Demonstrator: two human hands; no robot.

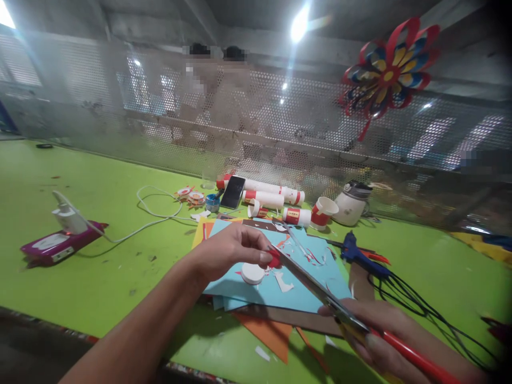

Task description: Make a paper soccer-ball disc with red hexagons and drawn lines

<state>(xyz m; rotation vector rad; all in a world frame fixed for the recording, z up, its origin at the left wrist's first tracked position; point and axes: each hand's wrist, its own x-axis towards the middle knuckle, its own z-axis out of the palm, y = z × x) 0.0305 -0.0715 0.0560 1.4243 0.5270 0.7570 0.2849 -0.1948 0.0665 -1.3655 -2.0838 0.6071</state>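
My left hand pinches a small red paper piece above the blue sheets. From the right, my right hand grips long silver-bladed scissors with a red handle. Their tips meet the red piece at my left fingertips; how far the blades are apart is hard to see. Just under my left hand lies a round white disc. Light blue paper sheets lie beneath, strewn with white and red scraps. A second slim metal tool rests on the sheets.
Red-and-white paper cups and tubes line the back, beside a phone, a blue jar and a white kettle-like pot. A blue glue gun with black cable lies right. A purple power strip with white cord sits left.
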